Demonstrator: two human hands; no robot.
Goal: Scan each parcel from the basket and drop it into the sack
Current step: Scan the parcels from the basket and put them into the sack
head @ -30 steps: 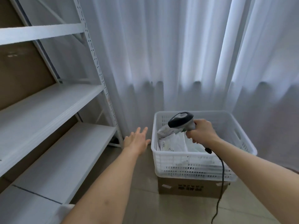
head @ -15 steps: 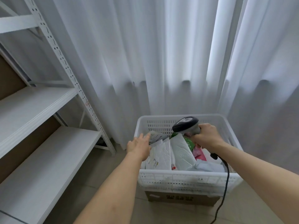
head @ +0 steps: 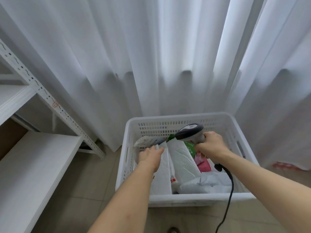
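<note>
**Head view: left hand among parcels in basket, right hand holding scanner**

Writing: no label text can be read. A white parcel [head: 162, 175] near the left wall of the basket shows a small red and yellow printed patch on its near edge, too small to make out. A red mark on the shelf upright [head: 50, 100] is likewise illegible.

Parcels and hands: the parcels stand packed on edge inside the white slotted basket [head: 193, 200]. The left hand [head: 149, 156] reaches over the left rim, fingers extended, fingertips resting on the top edge of the white parcel; whether the thumb grips it cannot be told. The right hand [head: 211, 146] is well apart from the left, over the middle of the basket, fingers curled around the handle of a grey and black scanner [head: 189, 132]. The scanner head points left, above the parcels. Its black cable [head: 230, 185] hangs from the handle base over the near rim.

Appearance: a larger white padded parcel [head: 182, 161] leans at centre, with a green packet [head: 190, 147] and a pink packet [head: 203, 163] behind it. A crumpled grey-white bag [head: 207, 184] lies at the near right. A pale patterned parcel [head: 146, 142] lies towards the far left corner.

Surroundings: the basket stands before a white curtain [head: 151, 56]. White shelves [head: 30, 165] stand to the left on a tiled floor [head: 94, 190].
</note>
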